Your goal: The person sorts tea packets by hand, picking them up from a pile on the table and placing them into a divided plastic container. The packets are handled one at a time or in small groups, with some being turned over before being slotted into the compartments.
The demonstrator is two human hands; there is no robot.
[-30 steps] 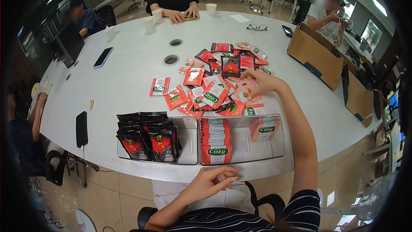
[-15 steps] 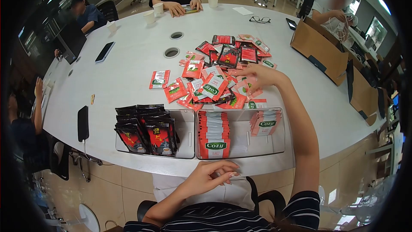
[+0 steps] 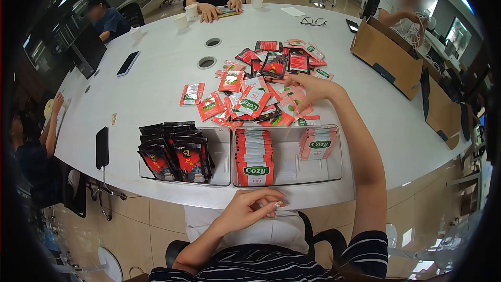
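My right hand (image 3: 311,92) reaches over the right side of a loose pile of sachets (image 3: 252,102). Its thumb and fingers are spread around a pink tea sachet (image 3: 293,97), with no firm grip visible. My left hand (image 3: 251,210) rests in front of the table edge, fingers loosely bent and apart, holding nothing. Nearest it stands a clear bin (image 3: 292,180). Inside are a row of upright Cozy tea sachets (image 3: 254,169) on the left and a smaller group of Cozy sachets (image 3: 318,145) at the back right.
Black coffee sachets (image 3: 177,154) fill much of the left clear bin (image 3: 222,177). Phones (image 3: 102,147), paper cups (image 3: 180,21), glasses (image 3: 313,21) and cardboard boxes (image 3: 389,57) lie around the white table (image 3: 156,89). Other people sit around it; one holds a white cable.
The view has shifted slightly, moving the table and bins a little up and left. My right hand stays at the pile with a small finger shift; my left hand keeps its pose.
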